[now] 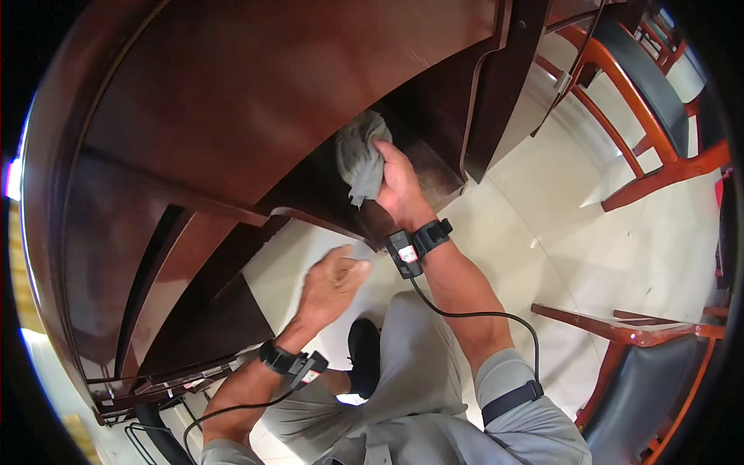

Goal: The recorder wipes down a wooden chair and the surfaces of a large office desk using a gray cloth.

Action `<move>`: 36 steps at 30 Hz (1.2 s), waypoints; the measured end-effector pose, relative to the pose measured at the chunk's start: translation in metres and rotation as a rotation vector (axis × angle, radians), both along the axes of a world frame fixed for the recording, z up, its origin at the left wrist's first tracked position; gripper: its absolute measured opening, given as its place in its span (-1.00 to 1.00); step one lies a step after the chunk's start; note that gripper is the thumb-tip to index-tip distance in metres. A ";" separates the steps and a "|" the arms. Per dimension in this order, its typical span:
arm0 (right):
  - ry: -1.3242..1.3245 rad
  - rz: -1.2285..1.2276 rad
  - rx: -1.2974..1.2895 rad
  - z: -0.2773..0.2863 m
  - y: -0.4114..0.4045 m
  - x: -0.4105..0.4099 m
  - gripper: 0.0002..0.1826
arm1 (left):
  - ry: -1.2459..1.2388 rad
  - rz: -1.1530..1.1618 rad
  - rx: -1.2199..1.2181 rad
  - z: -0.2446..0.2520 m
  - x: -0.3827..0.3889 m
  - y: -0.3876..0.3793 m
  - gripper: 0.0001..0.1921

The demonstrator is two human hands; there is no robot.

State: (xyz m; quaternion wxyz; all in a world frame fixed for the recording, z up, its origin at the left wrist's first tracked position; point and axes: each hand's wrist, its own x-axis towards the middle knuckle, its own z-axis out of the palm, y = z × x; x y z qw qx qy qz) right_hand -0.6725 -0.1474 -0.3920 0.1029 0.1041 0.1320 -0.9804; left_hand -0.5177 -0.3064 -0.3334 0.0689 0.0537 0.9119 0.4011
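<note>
My right hand (400,183) grips a crumpled grey cloth (361,154) inside the dark lower recess of a reddish-brown wooden desk or cabinet (290,75). Most of the right fingers are hidden behind the cloth. Beneath the cloth lies a dark wooden base panel (433,171) with a pale, dusty-looking patch. My left hand (331,285) hangs in the air in front of the furniture, over the tiled floor. Its fingers are loosely bent, slightly blurred, and hold nothing.
Wooden chairs with dark padding stand at the upper right (639,87) and lower right (645,389). Scalloped wooden side panels (474,116) frame the recess. A cable (465,314) runs from the right wrist device to the upper arm. Pale tiles (552,232) cover the floor.
</note>
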 end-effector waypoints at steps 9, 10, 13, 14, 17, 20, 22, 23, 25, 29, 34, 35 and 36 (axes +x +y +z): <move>-0.061 -0.241 0.153 -0.010 0.012 0.025 -0.72 | -0.615 0.024 0.604 0.011 0.013 0.075 -0.48; -0.080 -0.256 0.238 -0.006 0.010 0.027 -0.73 | -0.645 0.071 0.584 0.007 0.011 0.075 -0.52; -0.067 -0.271 0.345 -0.006 0.009 0.033 -0.75 | -0.735 0.081 0.650 0.003 0.012 0.078 -0.61; -0.027 -0.270 0.359 -0.007 0.008 0.033 -0.75 | -0.784 0.045 0.729 0.002 0.012 0.079 -0.65; -0.054 -0.241 0.294 -0.014 0.012 0.035 -0.74 | -0.772 -0.003 0.729 0.000 0.014 0.080 -0.73; -0.079 -0.181 0.172 -0.025 0.025 0.032 -0.71 | -0.683 -0.114 0.677 -0.009 0.018 0.084 -0.76; -0.060 -0.144 0.151 -0.022 0.028 0.036 -0.66 | -0.629 -0.103 0.586 0.001 0.019 0.086 -0.76; -0.037 -0.113 0.122 -0.020 0.029 0.039 -0.60 | -0.571 -0.096 0.485 0.003 0.020 0.087 -0.76; -0.007 -0.116 0.085 -0.020 0.027 0.043 -0.59 | -0.501 -0.084 0.435 -0.010 0.024 0.088 -0.74; -0.025 -0.146 0.012 -0.025 0.028 0.047 -0.66 | -0.435 -0.075 0.308 -0.012 0.027 0.093 -0.70; -0.054 -0.173 0.184 -0.033 0.032 0.050 -0.62 | -0.553 -0.027 0.360 0.001 0.028 0.098 -0.67; -0.052 -0.196 0.236 -0.035 0.032 0.050 -0.64 | -0.560 -0.017 0.388 0.000 0.029 0.099 -0.66; -0.053 -0.191 0.235 -0.035 0.029 0.051 -0.64 | -0.560 -0.012 0.388 -0.003 0.029 0.098 -0.66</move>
